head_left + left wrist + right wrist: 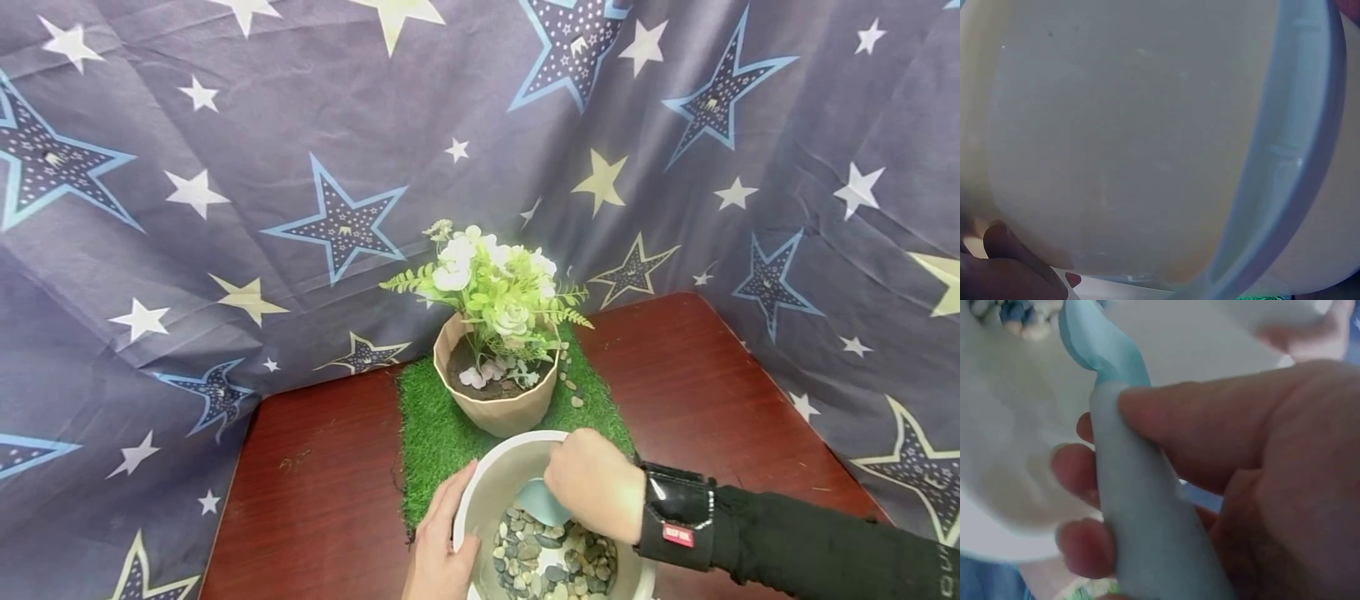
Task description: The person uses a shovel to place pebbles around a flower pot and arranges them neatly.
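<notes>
Red table [330, 467], scoop [542, 500] in R grip [592, 483]

Head view looks forward and down from above the table [322, 467], taking in the star-patterned backdrop [225, 167] across the upper frame and the flower pot [498, 400] at centre. The white bucket [480, 500] sits at the bottom edge, closest to the lens, with both hands on it. The left wrist view is pressed right up against that same bucket [1122, 137]; its pale wall and rim fill nearly the whole frame, blurred by nearness. The right wrist view looks along the right hand [1272, 487] at very close range, with the pale blue handle [1141, 537] running through the centre and the bucket's inner wall [1016, 425] behind at left.
</notes>
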Demonstrator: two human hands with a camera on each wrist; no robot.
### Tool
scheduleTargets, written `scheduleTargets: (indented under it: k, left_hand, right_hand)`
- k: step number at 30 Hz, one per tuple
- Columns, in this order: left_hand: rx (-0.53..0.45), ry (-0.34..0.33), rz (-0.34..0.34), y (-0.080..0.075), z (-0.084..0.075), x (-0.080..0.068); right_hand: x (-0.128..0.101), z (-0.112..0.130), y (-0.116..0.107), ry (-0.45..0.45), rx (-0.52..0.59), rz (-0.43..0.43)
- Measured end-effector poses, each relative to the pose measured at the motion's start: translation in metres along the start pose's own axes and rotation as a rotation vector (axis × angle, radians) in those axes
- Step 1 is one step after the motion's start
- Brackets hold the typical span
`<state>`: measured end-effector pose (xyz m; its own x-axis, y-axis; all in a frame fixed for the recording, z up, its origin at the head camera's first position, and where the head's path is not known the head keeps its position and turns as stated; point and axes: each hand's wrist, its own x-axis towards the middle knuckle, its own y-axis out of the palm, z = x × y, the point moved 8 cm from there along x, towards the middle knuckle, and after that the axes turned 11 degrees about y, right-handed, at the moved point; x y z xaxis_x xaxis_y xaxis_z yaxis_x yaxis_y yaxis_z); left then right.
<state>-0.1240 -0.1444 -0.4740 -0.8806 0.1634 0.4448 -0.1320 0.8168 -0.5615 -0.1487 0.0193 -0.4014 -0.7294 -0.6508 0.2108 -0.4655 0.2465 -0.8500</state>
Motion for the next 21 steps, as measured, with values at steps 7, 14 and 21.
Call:
scheduleTargets:
  k: [7,14,21]
  left_hand:
    - [-0.02,0.025,-0.008,0.001,-0.003,0.001]
    - [-0.038,0.031,-0.013,0.0,-0.004,0.001]
    - [-0.05,-0.01,0.005,0.002,-0.004,0.002]
  right_hand:
    - [0.003,0.025,0.016,-0.028,-0.109,-0.006]
    - [0.008,0.037,0.025,-0.042,-0.131,0.018]
    - [0.003,0.044,0.031,-0.073,-0.113,0.063]
